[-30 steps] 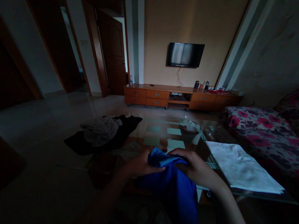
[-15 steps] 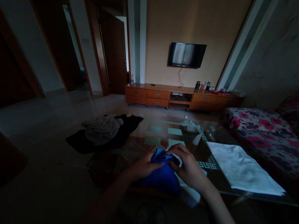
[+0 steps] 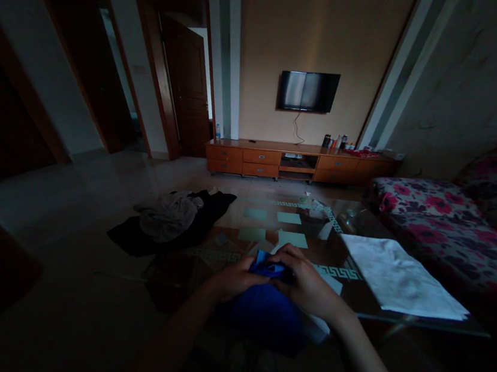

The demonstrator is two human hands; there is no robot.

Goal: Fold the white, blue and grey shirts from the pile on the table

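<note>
Between the left hand and the right hand, a gathered upper edge of blue cloth is pinched: the left thumb lies along its near face, while the right fingers curl over the top, their tips partly hidden. A lighter blue fold stands up just beside the left fingers. Compared with one second earlier, the hands are closer together and the long drop below the right hand is gone; compared with half a second earlier, the hanging part spreads lower. The change suggests a tighter bunching of the edge. The cloth hangs at the near side of a glass-topped coffee table. Farther out, a grey and black clothing pile lies to the left and a white cloth lies flat to the right, both apart from the hands. Beyond are a floral sofa and a wooden TV cabinet beneath a wall-mounted television
</note>
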